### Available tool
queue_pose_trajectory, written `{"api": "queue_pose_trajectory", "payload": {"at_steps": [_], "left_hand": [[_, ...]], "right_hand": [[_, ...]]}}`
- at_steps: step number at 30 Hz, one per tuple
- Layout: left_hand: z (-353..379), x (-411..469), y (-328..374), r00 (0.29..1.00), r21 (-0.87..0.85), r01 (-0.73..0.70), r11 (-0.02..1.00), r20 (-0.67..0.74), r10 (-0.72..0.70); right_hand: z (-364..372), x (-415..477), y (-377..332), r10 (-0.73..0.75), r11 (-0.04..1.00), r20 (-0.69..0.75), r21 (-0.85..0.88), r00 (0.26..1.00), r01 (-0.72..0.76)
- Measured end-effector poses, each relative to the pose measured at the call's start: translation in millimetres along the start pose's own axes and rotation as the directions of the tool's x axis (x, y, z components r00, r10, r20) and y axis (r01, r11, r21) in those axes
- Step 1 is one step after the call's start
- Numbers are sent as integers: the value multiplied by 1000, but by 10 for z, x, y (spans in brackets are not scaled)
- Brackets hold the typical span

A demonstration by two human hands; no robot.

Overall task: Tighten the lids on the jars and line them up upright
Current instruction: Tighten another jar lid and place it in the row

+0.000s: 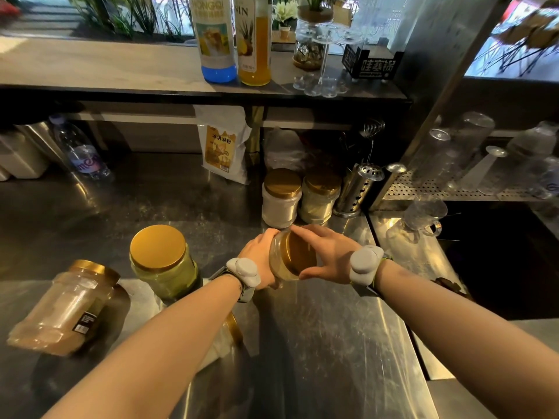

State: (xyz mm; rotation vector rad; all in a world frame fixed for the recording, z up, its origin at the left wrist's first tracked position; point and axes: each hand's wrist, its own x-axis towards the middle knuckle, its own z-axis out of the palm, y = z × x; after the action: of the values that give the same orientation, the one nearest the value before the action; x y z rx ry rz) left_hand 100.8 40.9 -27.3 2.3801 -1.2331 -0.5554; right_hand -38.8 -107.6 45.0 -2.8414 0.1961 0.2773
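Hands together on one tilted clear plastic jar (279,261), your left hand (260,258) gripping its body, your right hand (329,252) clamped on its gold metal lid (299,255).

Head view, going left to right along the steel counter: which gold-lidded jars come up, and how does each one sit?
Brown jar lying on its side → upright greenish jar → jar held in both hands → upright pale-yellow jar at the back.

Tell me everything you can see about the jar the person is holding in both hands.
The held jar is clear, plastic by the look of it, holding something pale yellow, with a gold lid. It is tipped so the lid faces the camera, above the steel counter. The left hand wraps the body; the right hand grips the lid rim with thumb and fingers.
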Motion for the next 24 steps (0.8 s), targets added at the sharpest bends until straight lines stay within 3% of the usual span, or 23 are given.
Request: {"api": "queue_pose_trajectory", "payload": {"at_steps": [5, 11, 14, 19, 24], "left_hand": [[-23, -8, 58, 999, 23, 35, 999, 8, -35], [-87, -50, 46, 998, 41, -15, 999, 62, 12], [-74, -43, 48, 999, 45, -9, 999, 39, 7], [-22, 27, 166, 990, 213, 128, 969, 30, -138], [-42, -15, 61, 996, 64, 30, 997, 79, -35]], "right_hand": [[8, 8, -26, 71, 997, 37, -35, 997, -70], [8, -33, 7, -81, 996, -18, -29, 997, 80], [22, -8, 9, -48, 998, -13, -39, 999, 47], [7, 0, -4, 44, 996, 32, -80, 999, -42], [-5, -42, 7, -66, 997, 1, -37, 998, 66]]}}
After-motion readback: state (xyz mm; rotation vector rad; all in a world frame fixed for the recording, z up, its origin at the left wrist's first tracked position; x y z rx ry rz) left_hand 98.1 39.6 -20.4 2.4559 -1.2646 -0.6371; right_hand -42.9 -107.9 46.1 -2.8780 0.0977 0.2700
